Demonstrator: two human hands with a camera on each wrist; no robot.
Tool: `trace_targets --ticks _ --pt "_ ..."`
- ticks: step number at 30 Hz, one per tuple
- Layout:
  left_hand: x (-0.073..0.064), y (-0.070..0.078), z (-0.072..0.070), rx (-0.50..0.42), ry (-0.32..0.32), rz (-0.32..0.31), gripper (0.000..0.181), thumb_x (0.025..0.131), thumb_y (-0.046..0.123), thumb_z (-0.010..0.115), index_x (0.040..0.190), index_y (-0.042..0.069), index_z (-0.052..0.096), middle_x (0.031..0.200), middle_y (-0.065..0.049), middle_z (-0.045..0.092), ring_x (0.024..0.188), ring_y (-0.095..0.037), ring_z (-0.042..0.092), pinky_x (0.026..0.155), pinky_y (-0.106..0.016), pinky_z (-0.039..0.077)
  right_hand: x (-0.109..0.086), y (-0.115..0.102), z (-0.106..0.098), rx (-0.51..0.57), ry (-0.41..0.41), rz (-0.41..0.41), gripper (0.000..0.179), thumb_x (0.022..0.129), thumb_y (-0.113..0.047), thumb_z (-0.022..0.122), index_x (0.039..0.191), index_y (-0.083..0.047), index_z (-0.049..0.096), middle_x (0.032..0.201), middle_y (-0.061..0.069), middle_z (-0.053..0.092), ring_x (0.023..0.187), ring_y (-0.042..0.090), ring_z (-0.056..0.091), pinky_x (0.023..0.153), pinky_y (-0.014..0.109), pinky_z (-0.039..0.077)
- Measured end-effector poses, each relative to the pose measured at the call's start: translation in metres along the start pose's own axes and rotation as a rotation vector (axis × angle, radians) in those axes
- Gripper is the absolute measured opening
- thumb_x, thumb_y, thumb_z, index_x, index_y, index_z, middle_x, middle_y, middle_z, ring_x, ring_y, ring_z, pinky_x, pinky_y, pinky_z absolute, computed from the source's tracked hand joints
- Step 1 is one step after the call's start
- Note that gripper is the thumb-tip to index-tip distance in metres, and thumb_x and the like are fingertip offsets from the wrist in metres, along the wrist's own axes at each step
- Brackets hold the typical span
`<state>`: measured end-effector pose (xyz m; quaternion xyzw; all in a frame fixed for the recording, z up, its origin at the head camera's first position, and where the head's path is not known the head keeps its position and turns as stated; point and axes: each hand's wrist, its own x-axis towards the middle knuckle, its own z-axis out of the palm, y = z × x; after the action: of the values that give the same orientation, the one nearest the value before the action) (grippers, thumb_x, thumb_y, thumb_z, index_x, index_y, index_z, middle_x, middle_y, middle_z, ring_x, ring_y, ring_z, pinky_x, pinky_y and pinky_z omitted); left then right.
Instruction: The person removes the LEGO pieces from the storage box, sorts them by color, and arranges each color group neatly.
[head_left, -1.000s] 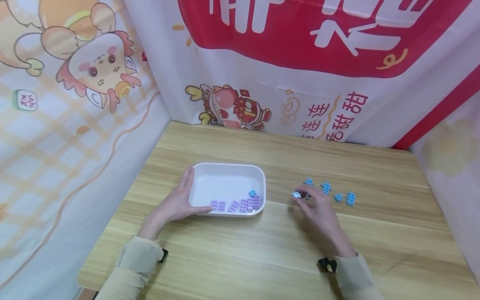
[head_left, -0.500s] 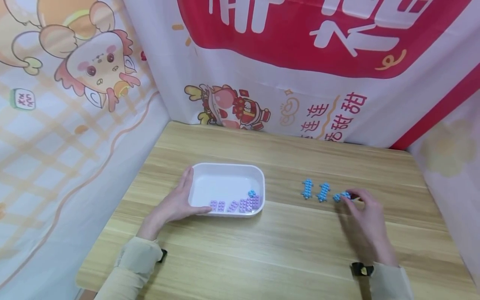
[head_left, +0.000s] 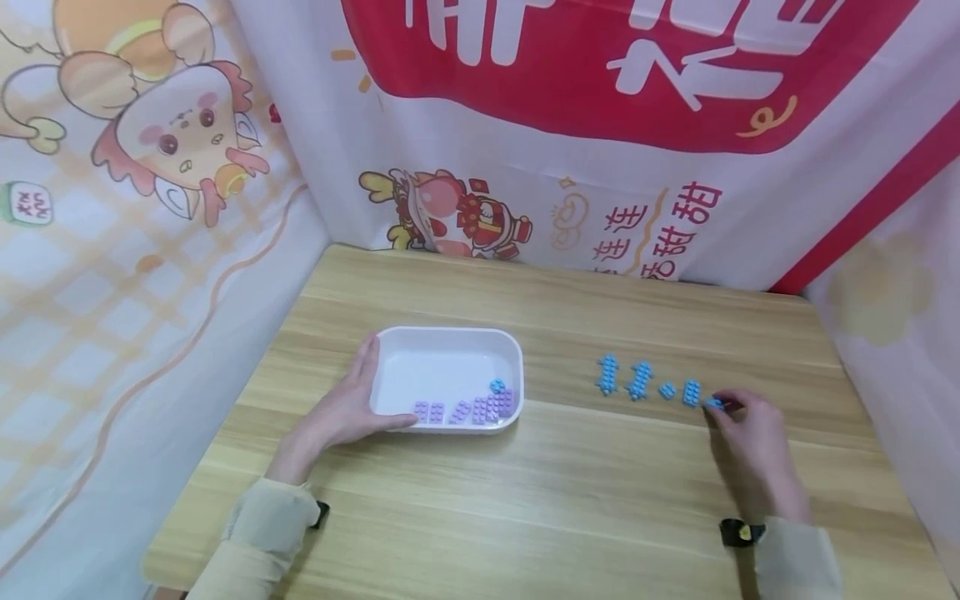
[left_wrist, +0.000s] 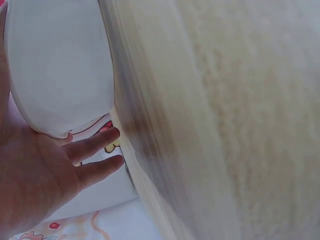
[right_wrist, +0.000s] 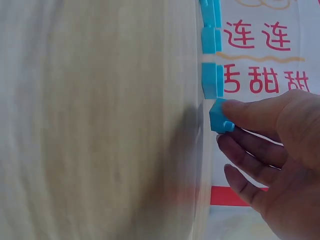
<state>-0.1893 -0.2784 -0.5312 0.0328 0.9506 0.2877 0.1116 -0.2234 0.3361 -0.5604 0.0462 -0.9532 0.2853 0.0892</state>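
Head view: behind the table (head_left: 562,500), a white cloth (head_left: 555,167) with large red print; along the left side, a checked cloth (head_left: 67,317) with cartoon animals. On the left part of the table, a white tray (head_left: 450,331); inside, along its near wall and toward the right corner, purple bricks (head_left: 459,412), with one small blue piece (head_left: 497,386) just beyond (on them or beside them, not possible to tell). Between tray and right hand (head_left: 757,442), in the way, a row of four blue bricks (head_left: 640,381): two long with side prongs, one small, one rectangular. By each beige sleeve (head_left: 270,521), a black band (head_left: 738,532).

At the left end of the tray, the left hand (head_left: 341,412), thumb and fingers spread widely around the corner: thumb straight along the near rim, fingers stretched against the end wall. In the left wrist view, two fingers straight and apart, below the tray corner. On the right hand, thumb and fingertips nearly together, pinching a fifth brick (right_wrist: 219,116), also blue, at the row's right end, just beside the rectangular one (contact not clear). In the right wrist view, thumb upon that brick, lower fingers half bent, with gaps between.
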Motion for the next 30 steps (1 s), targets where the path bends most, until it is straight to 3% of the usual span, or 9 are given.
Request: trace_targets --ticks 3,6,9,14,16,20,24,28,30 --pt "0.000 -0.001 0.000 0.004 0.002 -0.001 0.156 0.079 0.077 0.085 0.174 0.011 -0.019 0.186 -0.018 -0.015 0.162 -0.061 0.026 0.129 -0.073 0.034 0.003 0.004 -0.002 -0.016 -0.022 0.013 0.022 0.101 -0.002 0.075 0.119 0.011 0.074 0.106 0.032 0.076 0.093 0.043 0.074 0.071 0.012 0.047" --pt "0.000 -0.001 -0.001 0.006 0.005 0.001 0.156 0.079 0.076 0.086 0.174 0.011 -0.019 0.186 -0.018 -0.015 0.163 -0.061 0.025 0.130 -0.073 0.033 0.008 0.005 -0.003 -0.031 -0.046 0.011 0.024 0.102 -0.003 0.074 0.121 0.011 0.073 0.107 0.033 0.076 0.093 0.044 0.074 0.071 0.027 0.060" --pt "0.000 -0.001 -0.001 0.007 0.007 0.008 0.155 0.080 0.076 0.086 0.174 0.010 -0.019 0.186 -0.018 -0.015 0.163 -0.060 0.024 0.130 -0.073 0.033 0.012 0.007 -0.001 -0.051 -0.057 -0.018 0.022 0.099 -0.001 0.075 0.118 0.011 0.073 0.104 0.033 0.075 0.088 0.042 0.073 0.069 0.040 0.062" --pt "0.000 -0.001 0.000 0.004 0.006 0.010 0.155 0.079 0.076 0.086 0.175 0.009 -0.017 0.186 -0.019 -0.014 0.163 -0.060 0.025 0.129 -0.073 0.034 0.014 0.010 0.006 -0.061 -0.044 -0.082 0.021 0.093 0.004 0.080 0.112 0.010 0.076 0.097 0.027 0.072 0.081 0.031 0.068 0.064 0.024 0.050" --pt "0.000 -0.001 0.000 -0.003 0.005 0.009 0.155 0.079 0.076 0.086 0.175 0.009 -0.016 0.186 -0.019 -0.015 0.164 -0.059 0.023 0.130 -0.073 0.033 0.015 0.010 0.007 -0.056 -0.050 -0.081 0.024 0.093 0.005 0.079 0.116 0.011 0.075 0.099 0.028 0.071 0.083 0.032 0.068 0.065 0.025 0.051" --pt "0.001 -0.002 0.001 -0.009 0.003 0.012 0.155 0.079 0.076 0.086 0.175 0.009 -0.016 0.186 -0.018 -0.015 0.166 -0.058 0.020 0.131 -0.072 0.031 0.014 0.006 0.006 -0.092 -0.070 -0.045 0.038 0.099 -0.002 0.077 0.132 0.014 0.066 0.112 0.035 0.067 0.092 0.043 0.069 0.076 0.051 0.061" --pt "0.001 -0.003 0.002 -0.004 0.001 0.006 0.156 0.079 0.077 0.085 0.175 0.010 -0.018 0.186 -0.018 -0.016 0.166 -0.057 0.020 0.132 -0.072 0.031 0.013 -0.008 0.003 -0.114 -0.058 -0.019 0.050 0.105 -0.011 0.073 0.146 0.011 0.057 0.129 0.039 0.060 0.109 0.055 0.066 0.086 0.071 0.058" --pt "0.001 -0.002 0.002 -0.003 -0.001 -0.003 0.156 0.079 0.078 0.085 0.174 0.011 -0.019 0.186 -0.018 -0.016 0.166 -0.058 0.020 0.132 -0.071 0.031 0.016 -0.027 0.001 -0.033 0.019 -0.077 0.050 0.104 -0.011 0.075 0.147 0.008 0.058 0.134 0.036 0.062 0.113 0.052 0.064 0.088 0.068 0.057" --pt "0.001 -0.002 0.002 -0.005 0.000 -0.006 0.156 0.079 0.078 0.085 0.174 0.011 -0.019 0.186 -0.018 -0.016 0.166 -0.057 0.020 0.132 -0.071 0.031 0.018 -0.039 0.001 0.019 0.059 -0.132 0.048 0.102 -0.007 0.077 0.144 0.007 0.061 0.132 0.033 0.064 0.112 0.048 0.065 0.089 0.057 0.057"
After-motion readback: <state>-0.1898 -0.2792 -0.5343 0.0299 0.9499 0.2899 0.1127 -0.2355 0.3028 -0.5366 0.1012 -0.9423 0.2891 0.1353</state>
